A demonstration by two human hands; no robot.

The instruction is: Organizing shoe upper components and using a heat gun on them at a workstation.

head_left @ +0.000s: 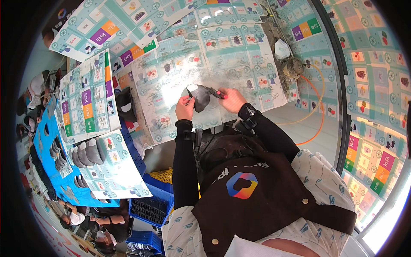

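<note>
My left hand (185, 107) pinches the left edge of a dark grey, rounded, shell-like piece (201, 101) with a pale patch at its upper left. In my right hand (232, 100) is a slim dark hand tool (214, 91) with red parts near my fingers; its exact kind is not clear. The tool's far end reaches the piece's upper right edge, though I cannot tell whether they touch. Both hands are over a table covered with printed paper (158, 100), which is stained with grey smears.
Similar grey pieces (91, 153) rest on a paper-covered board at left, and others on a blue surface (43, 124). Blue crates (150, 210) stand lower left. A dark piece (125, 105) lies left of the table. Orange (322, 115) and yellow hoses hang at right. Other people (105, 240) are at far left.
</note>
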